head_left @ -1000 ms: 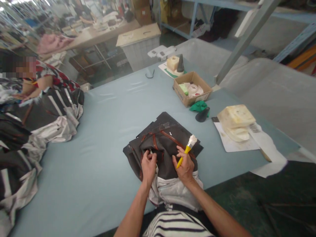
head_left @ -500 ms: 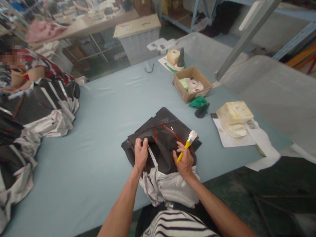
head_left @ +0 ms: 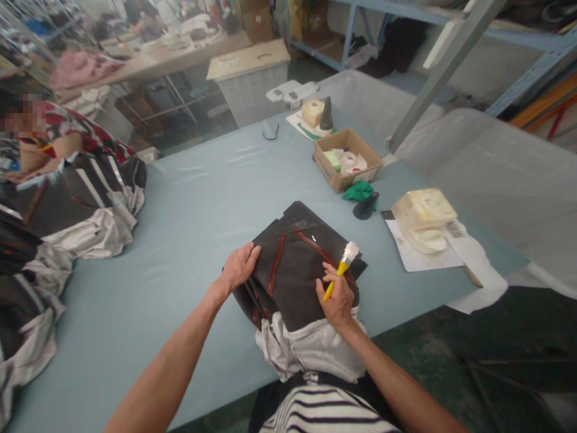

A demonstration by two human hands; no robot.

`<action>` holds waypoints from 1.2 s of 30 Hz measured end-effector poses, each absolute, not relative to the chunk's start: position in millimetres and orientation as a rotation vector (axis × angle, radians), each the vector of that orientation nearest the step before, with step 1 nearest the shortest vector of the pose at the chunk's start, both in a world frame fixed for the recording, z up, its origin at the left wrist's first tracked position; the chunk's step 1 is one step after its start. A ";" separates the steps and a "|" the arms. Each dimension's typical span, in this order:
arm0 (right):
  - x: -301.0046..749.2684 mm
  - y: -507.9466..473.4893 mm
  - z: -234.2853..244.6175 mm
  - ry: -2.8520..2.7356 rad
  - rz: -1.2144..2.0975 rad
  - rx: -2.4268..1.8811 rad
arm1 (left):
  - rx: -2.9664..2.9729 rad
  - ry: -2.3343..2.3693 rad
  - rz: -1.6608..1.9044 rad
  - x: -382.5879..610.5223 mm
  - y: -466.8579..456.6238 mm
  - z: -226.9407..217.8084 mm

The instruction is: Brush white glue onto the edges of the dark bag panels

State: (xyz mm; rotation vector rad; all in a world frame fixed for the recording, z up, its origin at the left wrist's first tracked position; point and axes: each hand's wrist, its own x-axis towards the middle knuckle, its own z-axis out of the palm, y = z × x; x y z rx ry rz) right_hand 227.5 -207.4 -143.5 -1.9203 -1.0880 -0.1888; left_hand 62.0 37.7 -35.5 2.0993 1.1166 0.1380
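Observation:
A dark fabric piece with brown leather trim (head_left: 297, 270) lies at the near edge of the pale blue table (head_left: 189, 216), its pale lining hanging over the edge. My left hand (head_left: 240, 266) rests on the fabric's left edge, fingers curled over it. My right hand (head_left: 337, 299) presses on the fabric's right side and grips a yellow-handled brush (head_left: 341, 269) whose white bristles point up and away.
A cardboard box (head_left: 346, 159) with small items, a green cloth (head_left: 359, 191), a black cone-like piece (head_left: 365, 208) and a yellowish block (head_left: 424, 210) on paper sit to the right. A heap of similar fabric (head_left: 67, 210) lies left, with another person behind it.
My left hand moved left from the middle of the fabric to its left edge, and the fabric now lies flatter with the trim showing. The right hand and brush stayed put.

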 end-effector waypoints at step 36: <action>222.8 -208.5 -112.1 -1.334 -0.197 -1.983 | 2.354 1.248 0.129 32.3 26.6 -66.3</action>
